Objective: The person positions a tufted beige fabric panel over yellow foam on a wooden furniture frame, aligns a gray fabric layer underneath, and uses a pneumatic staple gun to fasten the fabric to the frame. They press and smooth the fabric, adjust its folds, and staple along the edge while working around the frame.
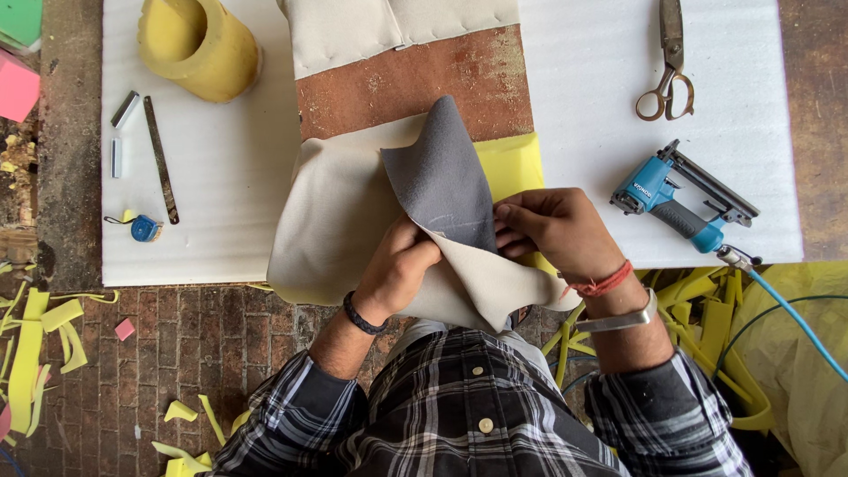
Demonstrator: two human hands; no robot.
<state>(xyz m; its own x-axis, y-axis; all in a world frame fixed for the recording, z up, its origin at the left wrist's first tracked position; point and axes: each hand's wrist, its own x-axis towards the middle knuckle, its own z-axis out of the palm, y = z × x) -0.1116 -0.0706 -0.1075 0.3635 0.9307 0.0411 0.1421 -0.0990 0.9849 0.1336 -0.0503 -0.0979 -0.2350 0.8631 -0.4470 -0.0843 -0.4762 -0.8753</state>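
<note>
A beige fabric cover [336,221] lies over a yellow foam pad [512,163] on a brown wooden board [415,88]. One corner of the fabric is folded back, showing its grey underside [442,177]. My left hand [397,269] pinches the fabric at the near edge, below the grey flap. My right hand [552,228] grips the folded flap's edge from the right, fingers curled onto the grey side. Both hands meet at the fold, close to my body.
A blue pneumatic staple gun [676,199] with a blue hose [795,318] lies at right, scissors [670,66] above it. A yellow foam roll [199,44], metal staple strips [124,110], a metal bar [161,159] and a small blue tape measure [144,228] lie at left. Yellow foam scraps [35,344] litter the brick floor.
</note>
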